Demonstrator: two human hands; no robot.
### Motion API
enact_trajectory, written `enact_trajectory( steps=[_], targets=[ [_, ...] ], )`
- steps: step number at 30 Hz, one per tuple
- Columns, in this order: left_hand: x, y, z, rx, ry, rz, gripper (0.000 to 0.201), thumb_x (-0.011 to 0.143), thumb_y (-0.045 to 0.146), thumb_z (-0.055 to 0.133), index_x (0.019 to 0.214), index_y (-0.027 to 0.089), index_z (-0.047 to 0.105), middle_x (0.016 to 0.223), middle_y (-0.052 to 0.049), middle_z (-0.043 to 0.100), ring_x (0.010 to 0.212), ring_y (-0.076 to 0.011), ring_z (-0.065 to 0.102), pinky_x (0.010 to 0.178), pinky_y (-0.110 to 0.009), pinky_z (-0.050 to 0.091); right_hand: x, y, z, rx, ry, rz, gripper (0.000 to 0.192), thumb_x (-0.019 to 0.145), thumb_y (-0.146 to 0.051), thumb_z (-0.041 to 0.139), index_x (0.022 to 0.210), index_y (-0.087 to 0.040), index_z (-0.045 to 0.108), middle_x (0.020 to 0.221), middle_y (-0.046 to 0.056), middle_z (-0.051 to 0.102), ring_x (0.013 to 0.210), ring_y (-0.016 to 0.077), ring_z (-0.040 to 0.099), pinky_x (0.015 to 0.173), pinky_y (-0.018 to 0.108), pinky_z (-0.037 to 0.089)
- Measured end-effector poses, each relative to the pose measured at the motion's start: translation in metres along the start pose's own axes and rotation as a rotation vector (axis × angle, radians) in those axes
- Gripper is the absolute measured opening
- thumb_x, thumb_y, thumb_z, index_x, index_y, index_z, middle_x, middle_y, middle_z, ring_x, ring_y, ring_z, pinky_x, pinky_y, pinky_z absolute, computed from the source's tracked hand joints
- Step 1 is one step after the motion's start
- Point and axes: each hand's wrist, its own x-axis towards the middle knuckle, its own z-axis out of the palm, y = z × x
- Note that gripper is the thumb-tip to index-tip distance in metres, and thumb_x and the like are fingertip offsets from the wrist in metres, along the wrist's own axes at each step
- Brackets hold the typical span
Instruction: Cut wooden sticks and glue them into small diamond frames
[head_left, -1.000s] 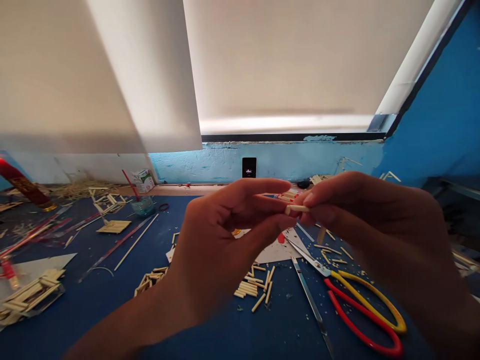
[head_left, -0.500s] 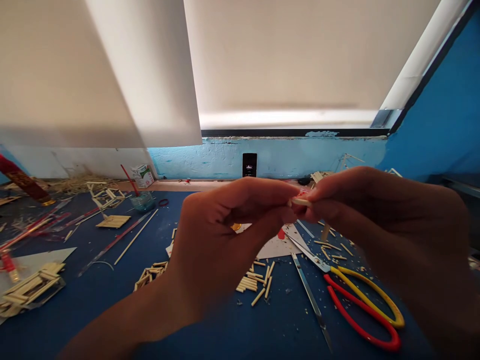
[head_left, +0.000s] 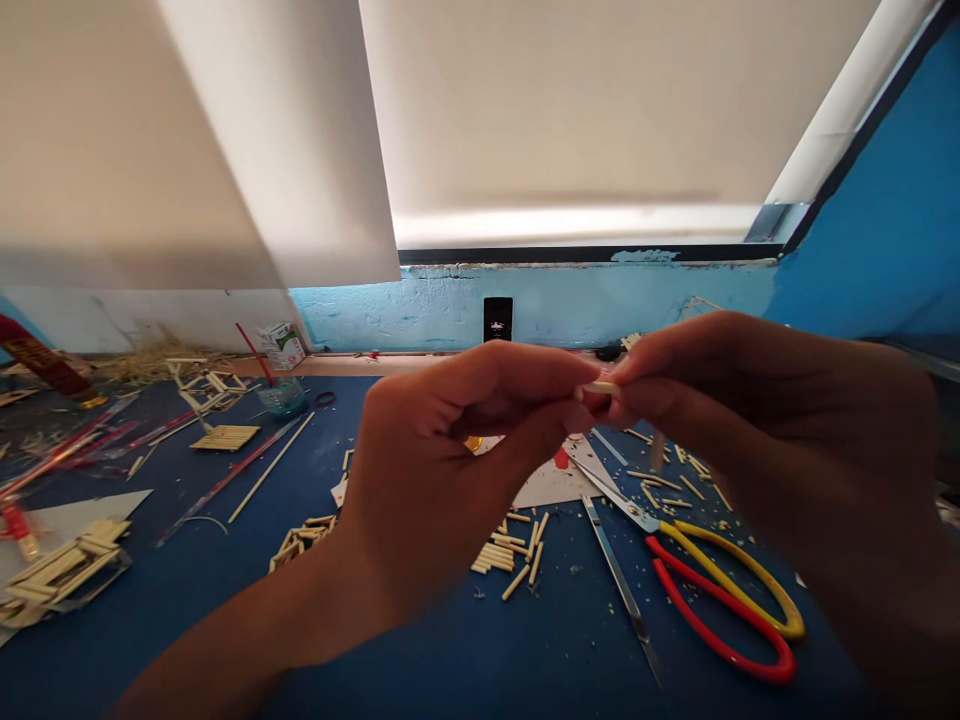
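Both hands meet above the table, fingertips close together around a short pale wooden stick [head_left: 600, 388]. My left hand [head_left: 457, 470] pinches its left end between thumb and forefinger. At the other end, my right hand [head_left: 735, 410] pinches it the same way; part of the stick is hidden by the fingers. Below the hands lie scissors [head_left: 720, 580] with one red and one yellow handle, their blades over a white sheet [head_left: 540, 485]. A slim metal blade [head_left: 622, 590] rests left of the scissors. Several short cut sticks [head_left: 510, 555] lie beneath my left hand.
Small stick frames [head_left: 71, 580] and a flat stick panel [head_left: 225, 438] stand on the left of the blue table [head_left: 360, 670]. Behind them is a glass jar [head_left: 285, 398] with a red brush. A phone [head_left: 498, 318] leans against the wall; more stick pieces [head_left: 690, 485] scatter at right.
The view has shifted slightly. Both hands still hold the small stick, and the right hand has risen a little in the picture. Nothing on the table has visibly moved.
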Motion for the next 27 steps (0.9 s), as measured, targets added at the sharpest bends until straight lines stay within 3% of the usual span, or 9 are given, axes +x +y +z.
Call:
enact_trajectory(
  steps=[4, 10, 16, 22, 27],
  targets=[
    [0.001, 0.0, 0.001, 0.006, 0.015, -0.02, 0.017, 0.085, 0.016, 0.085, 0.097, 0.028, 0.081, 0.094, 0.01, 0.085, 0.083, -0.0094, 0.082, 0.078, -0.011, 0.067, -0.002, 0.001, 0.0, -0.007, 0.007, -0.02, 0.009, 0.094, -0.023, 0.077, 0.095, -0.032, 0.079, 0.088, -0.007, 0.079, 0.072, 0.0109, 0.072, 0.057, 0.019, 0.06],
    [0.001, 0.001, 0.004, -0.091, -0.01, -0.037, 0.018, 0.086, 0.007, 0.082, 0.093, 0.024, 0.079, 0.096, 0.008, 0.085, 0.088, -0.0128, 0.082, 0.083, -0.017, 0.069, 0.0, 0.002, 0.003, -0.086, 0.019, -0.117, 0.012, 0.092, -0.016, 0.076, 0.093, -0.029, 0.078, 0.085, -0.007, 0.078, 0.072, 0.0091, 0.071, 0.066, 0.018, 0.06],
    [0.001, 0.002, 0.004, -0.035, 0.011, -0.067, 0.016, 0.083, 0.011, 0.086, 0.089, 0.026, 0.081, 0.089, 0.01, 0.084, 0.075, -0.0078, 0.08, 0.071, -0.01, 0.067, 0.008, -0.005, 0.001, -0.034, -0.071, -0.038, 0.014, 0.09, -0.015, 0.077, 0.087, -0.029, 0.076, 0.081, -0.008, 0.077, 0.072, 0.0105, 0.072, 0.067, 0.022, 0.062],
    [0.001, 0.002, 0.002, -0.019, -0.001, -0.079, 0.014, 0.082, 0.014, 0.087, 0.087, 0.026, 0.081, 0.084, 0.008, 0.084, 0.073, -0.0127, 0.08, 0.07, -0.018, 0.07, 0.01, -0.006, -0.003, 0.019, -0.123, -0.008, 0.016, 0.089, -0.013, 0.078, 0.086, -0.028, 0.077, 0.08, -0.01, 0.077, 0.073, 0.0093, 0.073, 0.069, 0.019, 0.062],
    [0.001, 0.001, 0.002, -0.035, -0.011, -0.097, 0.016, 0.08, 0.013, 0.089, 0.086, 0.026, 0.082, 0.086, 0.008, 0.085, 0.074, -0.0122, 0.08, 0.07, -0.016, 0.069, 0.011, -0.004, -0.003, 0.027, -0.134, -0.012, 0.015, 0.087, -0.012, 0.078, 0.086, -0.027, 0.077, 0.081, -0.009, 0.078, 0.074, 0.0112, 0.075, 0.07, 0.021, 0.063]
  ],
)
